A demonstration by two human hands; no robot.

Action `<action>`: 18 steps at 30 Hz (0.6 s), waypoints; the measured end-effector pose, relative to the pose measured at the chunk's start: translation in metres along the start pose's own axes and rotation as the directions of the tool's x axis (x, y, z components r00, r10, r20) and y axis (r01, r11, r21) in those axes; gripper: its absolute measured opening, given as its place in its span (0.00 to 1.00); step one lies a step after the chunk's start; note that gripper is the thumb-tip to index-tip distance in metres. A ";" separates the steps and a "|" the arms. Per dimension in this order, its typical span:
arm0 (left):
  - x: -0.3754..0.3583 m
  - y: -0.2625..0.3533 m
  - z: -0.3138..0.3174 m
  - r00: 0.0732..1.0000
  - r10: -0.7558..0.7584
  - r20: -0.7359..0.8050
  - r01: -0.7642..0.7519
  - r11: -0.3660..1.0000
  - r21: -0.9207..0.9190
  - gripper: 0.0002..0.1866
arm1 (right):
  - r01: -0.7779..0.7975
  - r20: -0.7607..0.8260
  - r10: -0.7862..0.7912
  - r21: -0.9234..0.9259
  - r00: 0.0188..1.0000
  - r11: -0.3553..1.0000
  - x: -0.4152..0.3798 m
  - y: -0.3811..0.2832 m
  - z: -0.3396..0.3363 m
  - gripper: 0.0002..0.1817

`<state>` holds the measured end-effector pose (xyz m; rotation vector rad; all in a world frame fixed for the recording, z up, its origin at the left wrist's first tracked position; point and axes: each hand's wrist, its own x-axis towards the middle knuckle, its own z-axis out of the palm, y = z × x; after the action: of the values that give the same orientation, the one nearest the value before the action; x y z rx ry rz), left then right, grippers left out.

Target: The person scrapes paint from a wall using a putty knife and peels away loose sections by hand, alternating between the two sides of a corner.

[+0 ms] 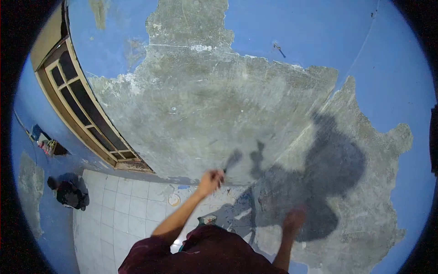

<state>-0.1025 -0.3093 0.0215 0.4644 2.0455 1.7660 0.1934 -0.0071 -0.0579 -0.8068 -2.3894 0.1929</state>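
Observation:
My left hand (211, 183) is closed around the handle of a scraper (233, 159), its dark, flat blade pointing up and blurred by motion. The blade is close to the bare grey patch of wall (196, 123), where the blue paint (283, 23) is gone; whether it touches cannot be made out. My right hand (294, 219) is at the wall on the right, near the corner. Its fingers are smeared, so I cannot see whether they hold anything. My shadow (335, 160) falls across the bare plaster there.
A wooden-framed door with glass panes (84, 105) is on the left. A person in dark clothes (70, 191) is low by the far left wall. On the tiled floor (123, 201) lie a round, pale lid-like thing (174, 199) and scattered paint flakes. A nail or hook (279, 49) sticks out above.

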 end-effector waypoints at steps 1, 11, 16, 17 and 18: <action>0.013 0.040 -0.020 0.995 0.083 -0.054 -0.075 0.988 0.135 0.14 | 0.000 0.004 0.000 -0.002 1.000 1.000 0.016 0.021 -0.025 0.20; 0.179 0.160 -0.077 0.803 0.538 -0.256 -0.421 0.817 0.394 0.13 | -0.549 -0.722 -0.299 -0.677 0.623 0.491 0.073 0.097 -0.276 0.29; 0.198 0.178 -0.054 0.793 0.556 -0.249 -0.437 0.804 0.403 0.14 | -0.564 -0.692 -0.292 -0.713 0.660 0.416 0.063 0.112 -0.270 0.30; 0.199 0.184 -0.050 0.793 0.557 -0.247 -0.460 0.813 0.357 0.14 | -0.546 -0.693 -0.313 -0.711 0.649 0.442 0.061 0.113 -0.269 0.31; 0.200 0.187 -0.048 0.794 0.557 -0.242 -0.481 0.820 0.309 0.14 | -0.553 -0.697 -0.307 -0.708 0.649 0.439 0.059 0.114 -0.269 0.31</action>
<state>-0.3015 -0.2239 0.1964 0.9529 2.5577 2.0186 0.3714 0.1061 0.1531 -1.2183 -1.3917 -1.2911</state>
